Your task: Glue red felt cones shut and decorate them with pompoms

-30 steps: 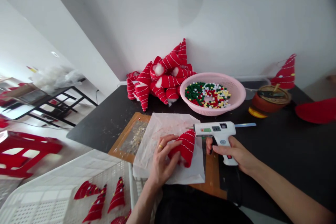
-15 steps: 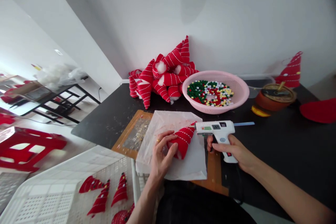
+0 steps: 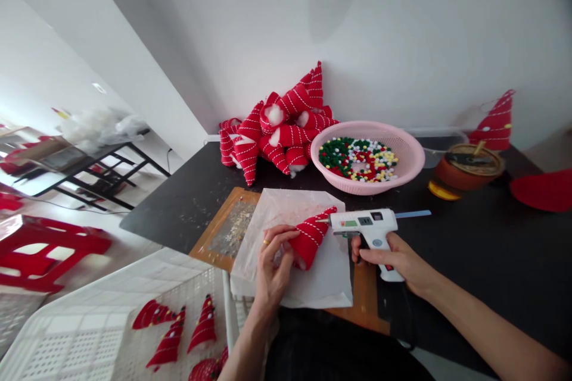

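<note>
My left hand [image 3: 276,262] grips the wide lower end of a red stuffed cone [image 3: 309,241] with white stitched stripes. The cone lies over a sheet of white paper [image 3: 328,292], its narrow tip pointing up and to the right. In my right hand [image 3: 409,262] is a white hot glue gun [image 3: 367,223], held by its handle with fingers at the trigger. Its nozzle is over the cone's upper part; whether it touches the fabric I cannot tell. A pale glue stick [image 3: 413,214] sticks out of the gun's back.
Red striped cones [image 3: 286,131] are heaped by the wall. A pink basket [image 3: 413,161] holds small coloured pompoms [image 3: 357,158]. To its right are an amber jar [image 3: 467,169] and a cone with pompoms [image 3: 496,122]. A white crate [image 3: 226,303] at lower left holds several decorated cones [image 3: 205,324].
The glue gun has shifted slightly left and down, bringing its nozzle further over the cone. My left thumb has moved from the cone's front towards its lower left edge.
</note>
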Tool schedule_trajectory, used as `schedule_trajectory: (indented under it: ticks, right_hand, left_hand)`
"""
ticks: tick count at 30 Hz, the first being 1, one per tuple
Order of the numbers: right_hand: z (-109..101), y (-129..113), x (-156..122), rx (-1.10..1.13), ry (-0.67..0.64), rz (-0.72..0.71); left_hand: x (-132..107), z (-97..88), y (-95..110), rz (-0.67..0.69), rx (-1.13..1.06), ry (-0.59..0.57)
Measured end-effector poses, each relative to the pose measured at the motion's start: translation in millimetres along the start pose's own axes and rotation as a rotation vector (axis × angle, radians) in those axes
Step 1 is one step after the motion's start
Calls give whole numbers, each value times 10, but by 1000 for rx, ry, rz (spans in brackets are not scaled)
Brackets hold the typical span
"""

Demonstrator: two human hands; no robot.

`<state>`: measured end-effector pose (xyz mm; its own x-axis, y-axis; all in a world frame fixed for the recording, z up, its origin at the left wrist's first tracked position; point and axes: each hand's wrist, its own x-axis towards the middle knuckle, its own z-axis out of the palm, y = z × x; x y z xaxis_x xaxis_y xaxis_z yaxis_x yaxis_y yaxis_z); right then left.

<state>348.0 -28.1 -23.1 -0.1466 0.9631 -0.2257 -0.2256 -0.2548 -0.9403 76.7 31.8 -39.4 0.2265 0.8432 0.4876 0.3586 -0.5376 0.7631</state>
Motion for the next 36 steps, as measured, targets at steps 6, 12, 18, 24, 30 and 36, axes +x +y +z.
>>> schedule_trajectory:
  ticks: [6,12,18,24,30,36]
  right_hand:
    - [19,-47,-8,-16,20,-16]
    - [28,-67,-17,-28,1,-30]
    - [7,-85,-43,-43,-24,-78]
    - [3,-95,-63,0,-23,-60]
    - [18,-115,-61,-55,-7,-62]
    - [36,-106,-65,-140,24,-29]
  left_hand:
    - [-2,57,11,60,91,76]
    - [-22,79,-32,93,61,150]
    - [-70,58,-54,115,-48,204]
    - [-51,63,-44,102,-37,171]
    - [-27,96,28,135,98,9]
    - [-59,103,32,245,139,21]
